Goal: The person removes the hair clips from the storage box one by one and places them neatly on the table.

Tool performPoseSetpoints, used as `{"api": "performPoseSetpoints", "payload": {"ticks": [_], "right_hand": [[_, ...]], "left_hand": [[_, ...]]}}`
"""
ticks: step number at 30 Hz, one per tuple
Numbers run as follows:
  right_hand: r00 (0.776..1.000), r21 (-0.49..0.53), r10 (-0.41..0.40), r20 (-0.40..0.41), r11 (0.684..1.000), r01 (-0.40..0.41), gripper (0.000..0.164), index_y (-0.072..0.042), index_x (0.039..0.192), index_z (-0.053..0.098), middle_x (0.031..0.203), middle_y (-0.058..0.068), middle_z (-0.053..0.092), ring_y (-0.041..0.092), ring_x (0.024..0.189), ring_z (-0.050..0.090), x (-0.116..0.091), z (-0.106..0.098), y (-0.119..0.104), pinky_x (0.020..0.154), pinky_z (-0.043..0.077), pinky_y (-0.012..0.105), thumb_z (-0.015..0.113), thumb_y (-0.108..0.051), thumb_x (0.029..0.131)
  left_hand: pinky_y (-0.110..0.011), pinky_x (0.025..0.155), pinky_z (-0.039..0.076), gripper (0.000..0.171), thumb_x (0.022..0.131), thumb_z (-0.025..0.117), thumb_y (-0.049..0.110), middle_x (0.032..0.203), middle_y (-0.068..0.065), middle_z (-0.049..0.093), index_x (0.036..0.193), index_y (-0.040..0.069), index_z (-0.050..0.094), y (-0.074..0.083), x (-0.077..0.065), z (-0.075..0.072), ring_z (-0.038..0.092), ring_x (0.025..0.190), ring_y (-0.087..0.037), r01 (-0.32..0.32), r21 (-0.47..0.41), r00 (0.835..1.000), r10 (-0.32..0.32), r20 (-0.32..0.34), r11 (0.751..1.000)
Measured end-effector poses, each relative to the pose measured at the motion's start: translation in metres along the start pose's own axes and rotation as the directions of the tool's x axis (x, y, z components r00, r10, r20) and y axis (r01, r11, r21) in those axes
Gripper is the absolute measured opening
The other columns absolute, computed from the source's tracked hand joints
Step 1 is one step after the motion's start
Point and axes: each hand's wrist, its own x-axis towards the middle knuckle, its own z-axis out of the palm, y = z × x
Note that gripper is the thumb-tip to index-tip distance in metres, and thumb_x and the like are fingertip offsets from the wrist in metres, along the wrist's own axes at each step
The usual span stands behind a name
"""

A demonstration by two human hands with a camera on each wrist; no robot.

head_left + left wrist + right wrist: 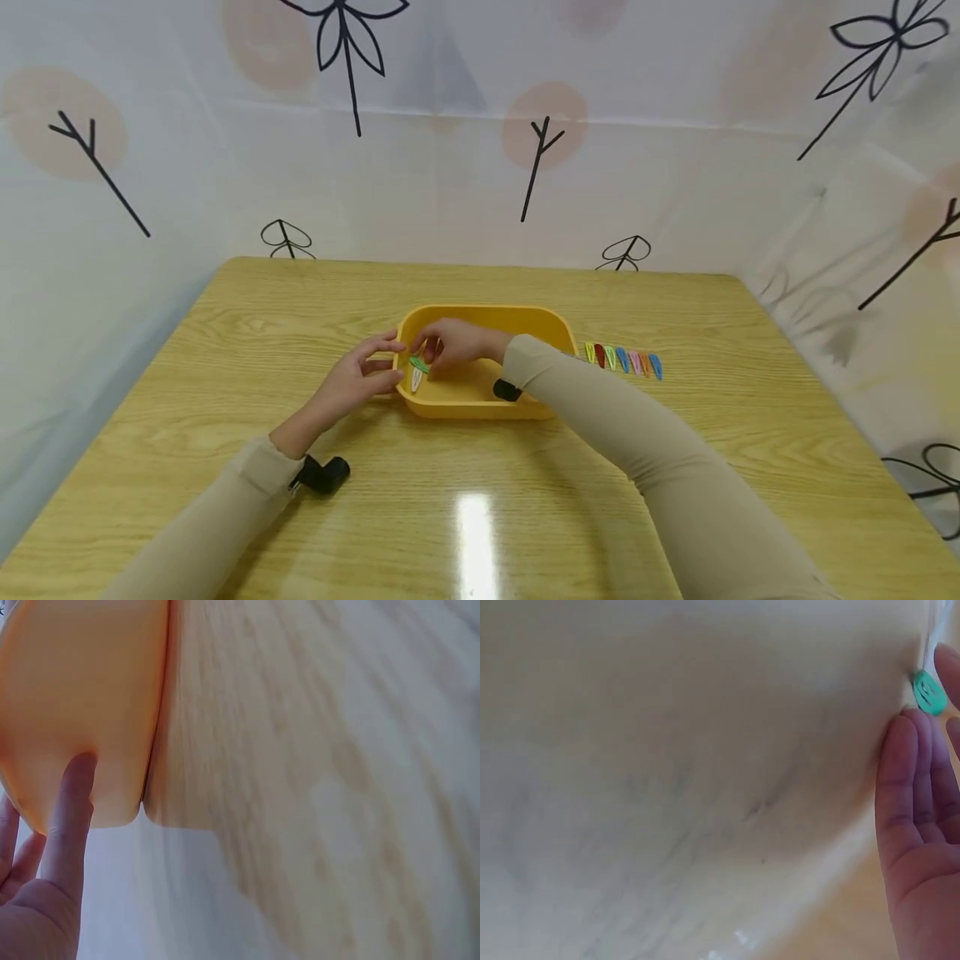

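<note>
While the left hand (358,377) rests, fingers apart, against the yellow tray (461,410), the right hand (454,342) meets the green hair clip (417,364) inside; whether its grip clamps it cannot be told. Likely light, stiff and slick, the clip suits a pinch across its long edges.

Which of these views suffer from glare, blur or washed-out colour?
Head: bright glare streak on the table near the bottom edge, yellow tray reasonably crisp; left wrist: table grain soft and pale; right wrist: most of the frame hazy and greyish, though the green hair clip stands out in colour.
</note>
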Motion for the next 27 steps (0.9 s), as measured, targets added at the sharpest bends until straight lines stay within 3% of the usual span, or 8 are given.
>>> {"api": "performPoseSetpoints", "payload": {"ticks": [7,16,27], "right_hand": [[1.000,-0.034,0.012,-0.007,0.999,-0.013,0.036,-0.001,0.109,0.064,0.086,0.006,0.060,0.014,0.078,0.054,0.0022,0.0028,0.0006,0.072,0.048,0.019,0.075,0.000,0.075],[0.999,-0.121,-0.035,-0.007,0.992,0.034,0.032,0.000,0.109,0.064,0.084,0.005,0.063,0.013,0.079,0.056,0.0047,0.0019,-0.0013,0.073,0.048,0.019,0.069,0.003,0.077],[0.999,-0.090,-0.049,0.005,0.995,0.050,0.035,-0.001,0.115,0.061,0.084,0.006,0.063,0.015,0.079,0.058,-0.0018,-0.0033,-0.0027,0.075,0.049,0.021,0.065,0.004,0.081]], "left_hand": [[-0.037,0.080,0.054,0.044,0.089,0.064,0.013,0.150,-0.003,0.025,0.128,-0.001,0.049,0.0011,0.0004,0.0001,0.045,0.121,-0.034,-0.007,0.007,1.000,0.007,0.000,1.000],[-0.036,0.079,0.054,0.043,0.089,0.064,0.011,0.150,-0.003,0.025,0.127,-0.002,0.050,0.0007,-0.0004,-0.0002,0.045,0.121,-0.035,-0.016,-0.007,1.000,0.016,-0.004,1.000],[-0.037,0.080,0.054,0.044,0.089,0.064,0.012,0.150,-0.003,0.025,0.129,-0.001,0.049,0.0004,0.0000,0.0009,0.045,0.121,-0.035,-0.014,0.000,1.000,0.014,-0.001,1.000]]}}
